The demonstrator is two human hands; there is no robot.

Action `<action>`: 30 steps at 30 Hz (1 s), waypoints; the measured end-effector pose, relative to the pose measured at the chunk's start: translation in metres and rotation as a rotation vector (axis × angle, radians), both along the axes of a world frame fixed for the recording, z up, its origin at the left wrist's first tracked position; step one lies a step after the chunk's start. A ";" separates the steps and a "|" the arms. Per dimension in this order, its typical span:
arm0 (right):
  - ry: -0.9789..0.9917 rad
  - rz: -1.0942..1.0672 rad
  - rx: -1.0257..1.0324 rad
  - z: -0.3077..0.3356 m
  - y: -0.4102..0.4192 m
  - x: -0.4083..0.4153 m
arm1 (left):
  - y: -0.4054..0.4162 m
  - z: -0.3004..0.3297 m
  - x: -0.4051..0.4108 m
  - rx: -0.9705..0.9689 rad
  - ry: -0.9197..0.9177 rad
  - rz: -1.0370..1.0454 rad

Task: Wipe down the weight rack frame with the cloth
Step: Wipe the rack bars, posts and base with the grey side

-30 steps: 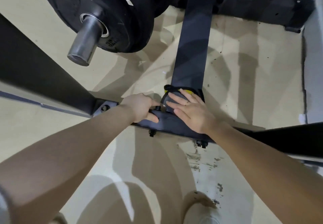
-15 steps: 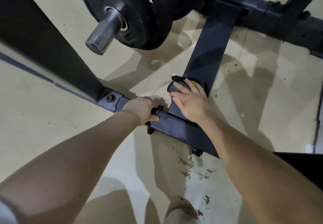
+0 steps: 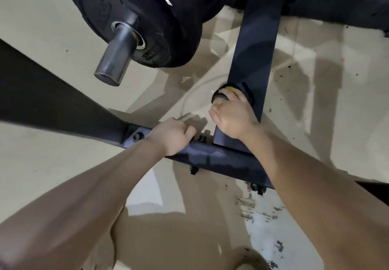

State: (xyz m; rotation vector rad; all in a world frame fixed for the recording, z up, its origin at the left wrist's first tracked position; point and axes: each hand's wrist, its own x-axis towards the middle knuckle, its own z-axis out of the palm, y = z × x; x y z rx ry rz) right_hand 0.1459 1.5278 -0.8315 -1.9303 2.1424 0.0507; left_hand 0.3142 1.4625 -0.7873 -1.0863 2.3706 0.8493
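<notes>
Dark cloth [image 3: 223, 95], with a yellow patch showing, sat bunched on the flat crossbar of the weight rack frame [image 3: 254, 55], pressed under the right hand [image 3: 232, 118], whose fingers curled over it. Nearer and to the left, the left hand [image 3: 174, 137] gripped the frame's near rail, below the weight plate [image 3: 160, 17].

Both hands curled: left [image 3: 171, 136] fisted, right [image 3: 232, 118] gripping, arms outstretched
</notes>
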 end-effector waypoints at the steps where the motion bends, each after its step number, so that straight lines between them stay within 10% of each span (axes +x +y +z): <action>1: -0.013 0.031 -0.048 -0.006 0.011 0.007 | -0.002 -0.001 -0.001 0.008 0.000 0.011; 20: -0.075 -0.234 -0.016 0.000 0.028 -0.006 | -0.004 -0.006 -0.031 -0.121 0.028 -0.069; 30: -0.119 -0.523 0.037 -0.004 0.055 0.001 | 0.010 -0.052 -0.068 0.433 0.348 0.288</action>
